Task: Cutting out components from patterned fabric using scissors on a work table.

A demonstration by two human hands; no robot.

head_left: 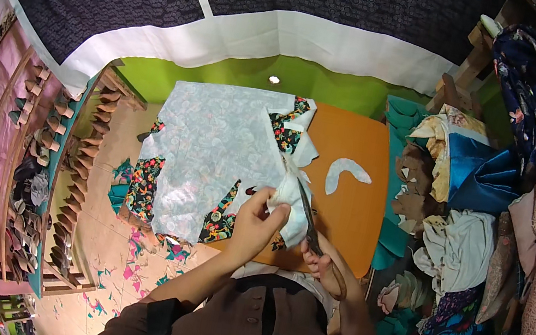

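Scissors (310, 235) lie gripped within the right hand (317, 263).

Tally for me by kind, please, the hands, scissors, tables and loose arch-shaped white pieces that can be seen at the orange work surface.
Hands: 2 (left hand, right hand)
Scissors: 1 pair, in the right hand
Tables: 1, the orange table
Arch-shaped white piece: 1, lying on the orange table
Total: 5
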